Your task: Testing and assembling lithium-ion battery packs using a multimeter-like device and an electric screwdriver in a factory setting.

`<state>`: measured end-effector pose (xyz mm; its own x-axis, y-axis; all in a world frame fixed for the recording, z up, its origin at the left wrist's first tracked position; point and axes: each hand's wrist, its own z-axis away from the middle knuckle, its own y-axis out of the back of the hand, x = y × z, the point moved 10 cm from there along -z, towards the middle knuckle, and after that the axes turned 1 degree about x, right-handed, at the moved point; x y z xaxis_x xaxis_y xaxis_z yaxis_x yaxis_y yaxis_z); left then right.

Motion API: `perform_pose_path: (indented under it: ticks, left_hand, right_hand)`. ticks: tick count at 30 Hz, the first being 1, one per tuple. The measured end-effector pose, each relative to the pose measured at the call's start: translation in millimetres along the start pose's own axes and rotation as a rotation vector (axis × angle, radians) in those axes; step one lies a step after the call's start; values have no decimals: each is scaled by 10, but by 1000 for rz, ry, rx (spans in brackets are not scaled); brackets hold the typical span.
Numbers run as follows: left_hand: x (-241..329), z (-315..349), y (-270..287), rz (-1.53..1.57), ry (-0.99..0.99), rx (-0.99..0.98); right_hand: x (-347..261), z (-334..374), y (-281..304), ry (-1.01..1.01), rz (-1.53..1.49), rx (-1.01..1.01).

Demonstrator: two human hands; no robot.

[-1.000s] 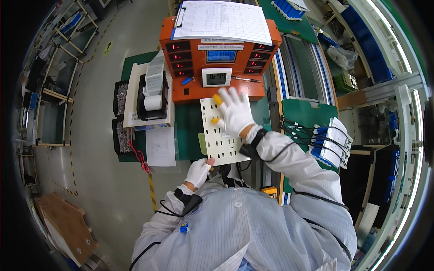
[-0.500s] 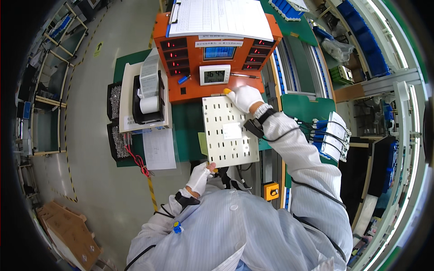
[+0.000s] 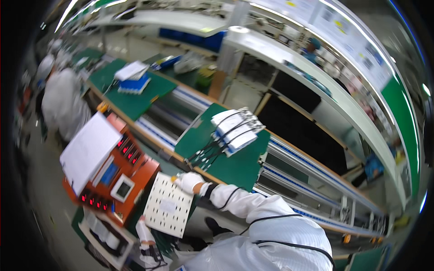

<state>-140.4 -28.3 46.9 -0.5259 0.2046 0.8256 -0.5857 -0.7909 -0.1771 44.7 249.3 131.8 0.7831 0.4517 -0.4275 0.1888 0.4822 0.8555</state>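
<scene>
A cream rectangular panel (image 3: 174, 218) with rows of small dark slots and a white label lies between my gloved hands, tilted in the view. My right hand (image 3: 187, 182) is closed on its upper right corner, the fingertips showing orange-yellow. At the opposite side, my left hand (image 3: 143, 231) grips the panel's left edge; its fingers are partly blurred. Dark bands with cords circle both wrists. Just beyond the panel stands an orange test box (image 3: 138, 187) with red lit digits, a small white clock display (image 3: 122, 188) and a clipboard of paper (image 3: 90, 151) on top.
A white-and-blue battery pack (image 3: 237, 131) with black cables rests on a green board (image 3: 194, 144) over the conveyor (image 3: 312, 174). Another blue-and-white pack (image 3: 134, 83) sits farther off. A label printer (image 3: 106, 239) is at lower left. A person in white (image 3: 65, 101) stands at far left.
My view has swung to the right, bringing the conveyor and shelves into the middle. The panel stays in both hands and now appears lower and further left.
</scene>
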Motion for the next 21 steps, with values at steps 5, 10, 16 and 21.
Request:
perform_pose_path:
  ticks: [5,10,16,21]
  left_hand:
    - [121,91,-70,9,-185,-24]
    - [165,726,302,-342,-390,292]
    - [-269,1858,53,-720,-580,465]
    - [-804,2189,-355,-1109,-390,460]
  right_hand:
    - [-707,500,570,267,156,118]
    - [-1360,862,319,866,218,316]
    - [-1417,253,305,743,309,411]
    - [-1103,-44,463,517,302,291]
